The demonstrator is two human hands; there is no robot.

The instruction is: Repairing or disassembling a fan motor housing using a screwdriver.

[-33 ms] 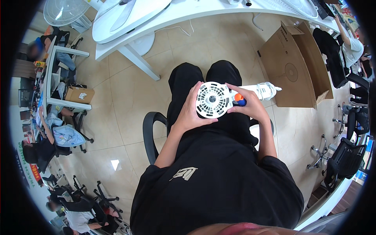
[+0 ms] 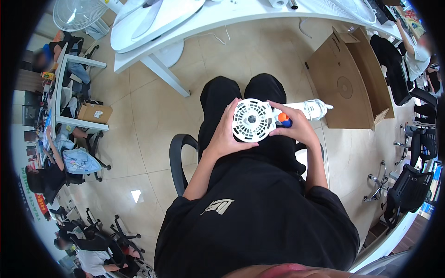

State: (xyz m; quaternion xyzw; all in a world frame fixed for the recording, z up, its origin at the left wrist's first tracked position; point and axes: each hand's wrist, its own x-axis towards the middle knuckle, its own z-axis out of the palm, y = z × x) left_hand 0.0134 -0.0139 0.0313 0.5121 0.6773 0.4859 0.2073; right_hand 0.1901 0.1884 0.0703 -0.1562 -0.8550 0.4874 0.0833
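Note:
Over my lap, a round white fan motor housing (image 2: 252, 120) with rings of dark vent slots faces up. My left hand (image 2: 225, 134) is closed around its left side, thumb along the lower rim. From the right, my right hand (image 2: 300, 126) grips the housing where a white neck joins it, fingers at the upper edge and thumb below. An orange-and-blue piece (image 2: 284, 120), like a tool handle, shows in that hand's grasp; the rest of it is hidden. Past the hand, a coiled white power cord (image 2: 316, 109) lies against the neck's far end.
Ahead stands a white table (image 2: 222, 23) carrying fan parts, including a white fan base (image 2: 155, 39). An open cardboard box (image 2: 345, 85) is on the floor to the right. My chair's black armrest (image 2: 178, 160) rises at left. Other people sit along both sides; office chairs (image 2: 403, 194) stand at right.

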